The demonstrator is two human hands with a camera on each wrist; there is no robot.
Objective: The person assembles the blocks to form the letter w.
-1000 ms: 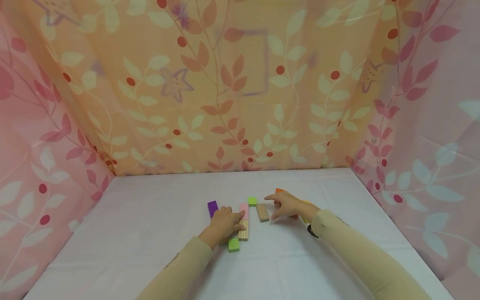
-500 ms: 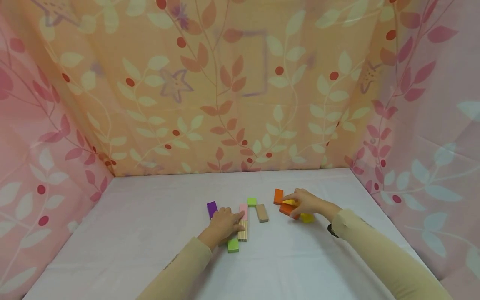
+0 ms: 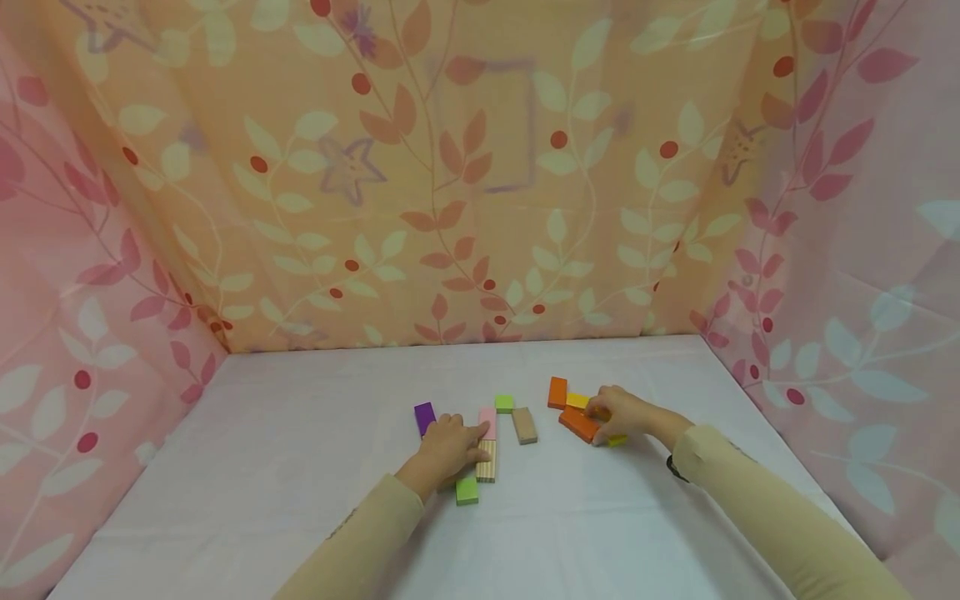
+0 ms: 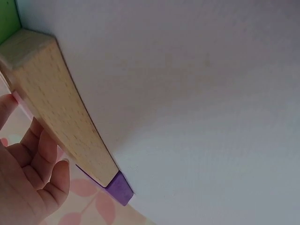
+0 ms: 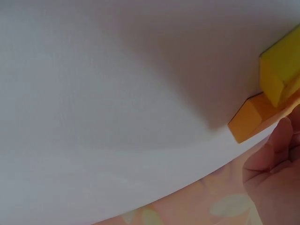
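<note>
My left hand (image 3: 445,447) reaches over a group of small blocks. Its index finger touches a pink block (image 3: 487,417), and the thumb lies on a striped wooden block (image 3: 487,468). Under that hand, a plain wooden block (image 4: 65,103) lies end to end with a purple block (image 4: 121,188). My right hand (image 3: 628,412) is bent over the right-hand cluster, fingertips at the end of a slanted orange block (image 3: 577,423). A yellow block (image 5: 281,68) is partly hidden below this hand, above a lighter orange block (image 5: 251,117); I cannot tell whether the fingers grip one.
Between the hands lie a tan wooden block (image 3: 525,426) and a green block (image 3: 504,404). Another green block (image 3: 467,492) sits nearer me. A second orange block (image 3: 557,392) and a yellow block (image 3: 577,401) lie behind the slanted one. Patterned curtains (image 3: 450,167) enclose the white table (image 3: 300,417).
My right hand has moved right, from beside the tan block to the far side of the orange and yellow cluster, uncovering the orange blocks. My left hand has stayed in place.
</note>
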